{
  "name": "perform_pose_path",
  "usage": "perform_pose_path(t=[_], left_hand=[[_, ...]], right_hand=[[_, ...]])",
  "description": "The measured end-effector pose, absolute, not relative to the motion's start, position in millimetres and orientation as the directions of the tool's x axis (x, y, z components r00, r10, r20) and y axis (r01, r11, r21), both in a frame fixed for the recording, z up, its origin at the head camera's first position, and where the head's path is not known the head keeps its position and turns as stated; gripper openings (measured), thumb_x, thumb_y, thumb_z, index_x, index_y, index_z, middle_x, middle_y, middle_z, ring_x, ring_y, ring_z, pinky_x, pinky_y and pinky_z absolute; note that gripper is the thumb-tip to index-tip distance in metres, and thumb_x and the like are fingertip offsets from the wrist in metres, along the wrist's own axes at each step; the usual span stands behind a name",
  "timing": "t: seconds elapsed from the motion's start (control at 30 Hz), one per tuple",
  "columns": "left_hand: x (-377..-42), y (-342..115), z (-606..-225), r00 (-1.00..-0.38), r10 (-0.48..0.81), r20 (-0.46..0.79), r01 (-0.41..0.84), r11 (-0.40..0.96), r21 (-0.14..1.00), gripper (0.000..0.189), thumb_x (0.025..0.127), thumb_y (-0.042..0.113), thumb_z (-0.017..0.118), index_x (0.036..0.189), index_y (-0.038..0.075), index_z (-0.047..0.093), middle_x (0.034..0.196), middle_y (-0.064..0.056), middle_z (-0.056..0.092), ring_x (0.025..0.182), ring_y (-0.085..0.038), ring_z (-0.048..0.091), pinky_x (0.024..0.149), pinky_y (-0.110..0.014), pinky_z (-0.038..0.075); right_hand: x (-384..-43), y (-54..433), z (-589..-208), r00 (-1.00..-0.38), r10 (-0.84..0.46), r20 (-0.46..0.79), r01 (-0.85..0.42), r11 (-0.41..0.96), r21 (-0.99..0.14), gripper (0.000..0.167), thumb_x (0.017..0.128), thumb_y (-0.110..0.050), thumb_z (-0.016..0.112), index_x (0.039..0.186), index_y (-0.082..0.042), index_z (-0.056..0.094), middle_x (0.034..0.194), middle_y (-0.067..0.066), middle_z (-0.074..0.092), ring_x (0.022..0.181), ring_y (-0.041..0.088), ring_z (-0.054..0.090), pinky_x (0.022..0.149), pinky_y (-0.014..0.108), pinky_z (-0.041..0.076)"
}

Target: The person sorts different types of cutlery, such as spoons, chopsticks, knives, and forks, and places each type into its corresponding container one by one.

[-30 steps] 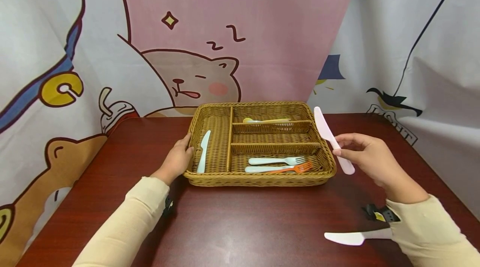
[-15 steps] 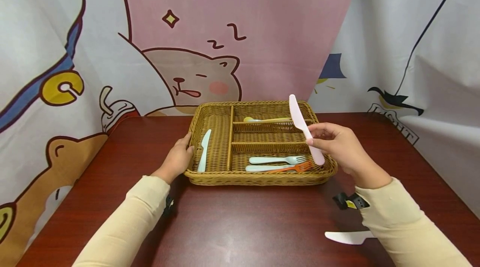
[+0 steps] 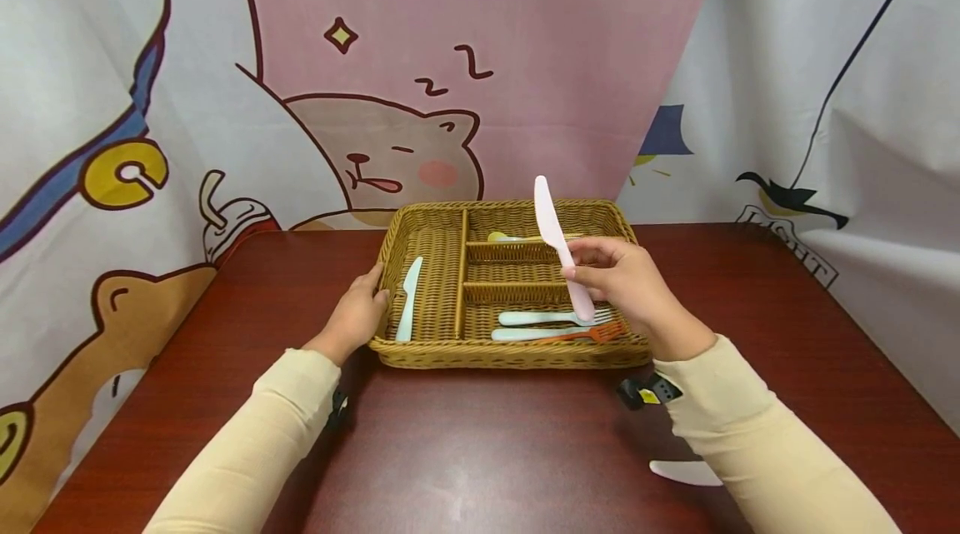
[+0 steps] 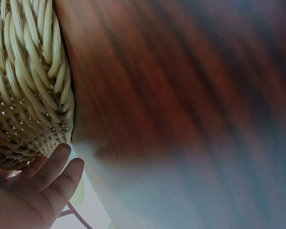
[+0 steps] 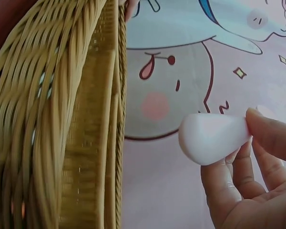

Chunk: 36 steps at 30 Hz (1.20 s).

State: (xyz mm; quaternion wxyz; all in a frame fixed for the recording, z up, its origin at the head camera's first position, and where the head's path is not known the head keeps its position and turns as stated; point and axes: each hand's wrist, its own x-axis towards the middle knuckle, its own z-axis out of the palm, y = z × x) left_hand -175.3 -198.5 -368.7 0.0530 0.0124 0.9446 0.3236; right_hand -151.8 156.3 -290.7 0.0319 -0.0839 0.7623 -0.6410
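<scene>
A pink plastic knife (image 3: pixel 552 230) is pinched between the thumb and fingers of my right hand (image 3: pixel 622 280). It is tilted, blade up, above the right side of a wicker cutlery basket (image 3: pixel 517 357). In the right wrist view, the rounded handle end of the pink knife (image 5: pixel 209 138) points toward the camera. My left hand (image 3: pixel 352 317) holds the basket's left rim, thumb over the edge. The left wrist view shows some fingers (image 4: pixel 62 183) fairly straight beside the woven wall (image 4: pixel 28 81). A pale blue knife (image 3: pixel 408 301) lies in the left compartment.
Two pale forks (image 3: pixel 536 318) and an orange fork (image 3: pixel 600 332) lie in the front right compartment. Yellow-ended cutlery (image 3: pixel 497 237) lies in the back one. A white knife (image 3: pixel 682 471) on the table (image 3: pixel 480 442) is partly under the right sleeve. Printed cloth (image 3: pixel 570 59) hangs behind.
My right hand has carried the pink knife leftward, from beside the basket's right edge to above its right compartments. The left hand and basket have stayed put.
</scene>
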Motion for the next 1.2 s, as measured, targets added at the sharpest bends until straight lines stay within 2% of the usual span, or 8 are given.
perform_pose_path(t=[0.27, 0.5, 0.83, 1.2], left_hand=[[-174.6, -197.4, -366.2, -0.993, 0.060, -0.105, -0.018, 0.785, 0.619, 0.058, 0.106, 0.019, 0.035, 0.156, 0.005, 0.008, 0.156, -0.025, 0.017, 0.142, -0.040, 0.022, 0.113, -0.055, 0.023], [-177.4, -195.8, -367.9, -0.995, 0.066, -0.069, 0.013, 0.805, 0.593, 0.057, 0.105, 0.017, 0.036, 0.154, 0.000, 0.013, 0.152, -0.029, 0.024, 0.140, -0.042, 0.025, 0.113, -0.053, 0.024], [-176.9, -195.8, -369.3, -0.995, 0.065, -0.076, 0.004, 0.788, 0.616, 0.058, 0.105, 0.019, 0.036, 0.155, 0.003, 0.011, 0.154, -0.027, 0.022, 0.141, -0.040, 0.023, 0.113, -0.053, 0.023], [-175.5, -198.0, -369.0, -0.995, 0.070, -0.072, 0.013, 0.795, 0.606, 0.057, 0.105, 0.018, 0.035, 0.155, 0.001, 0.012, 0.153, -0.028, 0.022, 0.140, -0.042, 0.024, 0.114, -0.053, 0.023]], right_hand=[[-159.0, 127.2, -291.4, -0.986, -0.167, 0.008, -0.021, 0.077, -0.997, 0.040, 0.087, 0.001, 0.067, 0.125, 0.008, 0.056, 0.084, -0.005, 0.058, 0.075, 0.006, 0.059, 0.064, 0.025, 0.054], [-164.3, 106.2, -293.9, -0.984, -0.176, -0.031, 0.034, -0.015, -0.999, 0.040, 0.087, 0.004, 0.066, 0.125, 0.008, 0.056, 0.084, -0.005, 0.059, 0.072, 0.007, 0.058, 0.060, 0.024, 0.053], [-168.7, 75.7, -297.2, -0.973, -0.193, -0.127, 0.147, -0.095, -0.985, 0.043, 0.090, 0.004, 0.063, 0.132, 0.002, 0.054, 0.097, 0.003, 0.057, 0.080, 0.013, 0.058, 0.065, 0.028, 0.055], [-173.1, 44.0, -304.6, -0.960, -0.183, -0.211, 0.244, -0.181, -0.953, 0.039, 0.092, 0.000, 0.062, 0.130, -0.004, 0.058, 0.098, 0.003, 0.057, 0.077, 0.012, 0.061, 0.065, 0.028, 0.054]])
